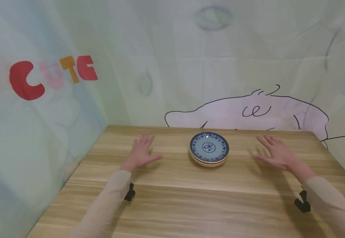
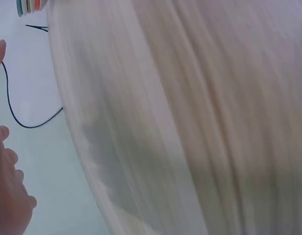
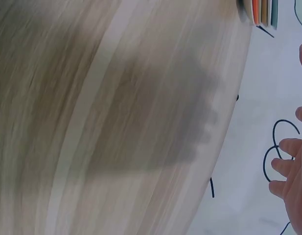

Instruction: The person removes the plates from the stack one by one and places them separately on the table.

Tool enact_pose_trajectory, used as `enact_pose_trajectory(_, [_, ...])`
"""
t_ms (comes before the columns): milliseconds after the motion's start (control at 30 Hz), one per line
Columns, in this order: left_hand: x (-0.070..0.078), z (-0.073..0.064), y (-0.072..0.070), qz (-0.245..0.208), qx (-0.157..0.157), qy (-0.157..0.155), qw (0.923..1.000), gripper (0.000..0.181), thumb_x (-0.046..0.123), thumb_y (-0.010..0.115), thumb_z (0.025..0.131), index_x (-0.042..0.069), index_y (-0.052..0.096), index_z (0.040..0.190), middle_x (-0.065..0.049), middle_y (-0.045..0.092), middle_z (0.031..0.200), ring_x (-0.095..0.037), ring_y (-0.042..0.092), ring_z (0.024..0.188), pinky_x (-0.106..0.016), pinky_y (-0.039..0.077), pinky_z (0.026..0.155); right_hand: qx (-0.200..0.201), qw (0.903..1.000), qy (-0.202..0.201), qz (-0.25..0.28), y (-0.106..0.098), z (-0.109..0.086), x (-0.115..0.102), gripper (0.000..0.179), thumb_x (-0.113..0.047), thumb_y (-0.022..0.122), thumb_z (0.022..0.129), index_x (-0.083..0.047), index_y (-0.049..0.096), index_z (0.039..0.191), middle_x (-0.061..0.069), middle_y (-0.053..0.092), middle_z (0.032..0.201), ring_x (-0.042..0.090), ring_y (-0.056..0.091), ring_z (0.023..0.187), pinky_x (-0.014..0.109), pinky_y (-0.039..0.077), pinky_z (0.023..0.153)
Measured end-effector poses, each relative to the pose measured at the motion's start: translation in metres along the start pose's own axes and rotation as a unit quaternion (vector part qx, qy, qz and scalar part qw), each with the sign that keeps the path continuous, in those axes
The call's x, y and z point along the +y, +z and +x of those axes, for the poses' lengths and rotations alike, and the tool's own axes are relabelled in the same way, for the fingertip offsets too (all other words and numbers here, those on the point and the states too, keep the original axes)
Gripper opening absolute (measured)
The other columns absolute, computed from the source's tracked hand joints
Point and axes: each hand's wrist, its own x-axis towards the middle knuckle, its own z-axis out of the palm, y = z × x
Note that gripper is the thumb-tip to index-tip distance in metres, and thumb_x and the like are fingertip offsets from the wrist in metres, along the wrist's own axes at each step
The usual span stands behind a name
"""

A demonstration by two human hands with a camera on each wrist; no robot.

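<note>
A stack of several round plates [image 1: 209, 147] sits on the wooden table, the top one pale blue with a dark blue floral rim and a flower medallion. To its left, my left hand [image 1: 141, 153] hovers over the table with fingers spread and nothing held. On the other side, my right hand [image 1: 276, 154] is held out likewise, its thumb towards the plates. Both hands stand apart from the stack. The left wrist view catches the stack's edge [image 2: 31, 7] in its top corner; the right wrist view shows orange, cream and blue-green plate rims [image 3: 264, 11].
The wood-grain table [image 1: 184, 205] spans the lower view, its far edge against a hanging cloth backdrop [image 1: 166, 66]. Coloured letters [image 1: 53, 76] and a cartoon outline [image 1: 249, 112] are printed on the cloth. Black wrist mounts [image 1: 130, 192] sit by the sleeves.
</note>
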Motion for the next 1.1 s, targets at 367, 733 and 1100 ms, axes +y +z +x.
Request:
enact_pose_trajectory(367, [0.027, 0.007, 0.005, -0.095, 0.007, 0.022, 0.9952, 0.094, 0.054, 0.060, 0.078, -0.002, 0.019, 0.142, -0.025, 0.011, 0.147, -0.038, 0.008, 0.136, -0.052, 0.006, 0.110, -0.007, 0.9976, 0.010, 0.068, 0.007, 0.005, -0.012, 0.073, -0.041, 0.053, 0.088, -0.003, 0.023, 0.142, 0.032, 0.021, 0.141, 0.052, 0.022, 0.125, 0.068, 0.021, 0.096])
enact_pose_trajectory(733, [0.055, 0.019, 0.014, -0.156, -0.016, 0.011, 0.9876, 0.089, 0.043, 0.065, 0.080, 0.001, 0.019, 0.143, -0.018, 0.019, 0.148, -0.029, 0.017, 0.136, -0.041, 0.013, 0.111, 0.003, 0.9901, 0.015, 0.140, 0.015, 0.012, -0.024, 0.070, -0.042, 0.049, 0.090, -0.003, 0.024, 0.142, 0.028, 0.026, 0.142, 0.049, 0.026, 0.125, 0.066, 0.022, 0.097])
enact_pose_trajectory(1100, [0.071, 0.024, 0.019, -0.178, -0.018, 0.003, 0.9838, 0.091, 0.046, 0.067, 0.077, 0.008, 0.018, 0.145, -0.012, 0.018, 0.150, -0.026, 0.019, 0.136, -0.042, 0.017, 0.110, 0.013, 0.9828, 0.016, 0.183, 0.022, 0.024, -0.037, 0.070, -0.036, 0.053, 0.089, 0.001, 0.025, 0.141, 0.027, 0.030, 0.140, 0.047, 0.036, 0.120, 0.062, 0.028, 0.096])
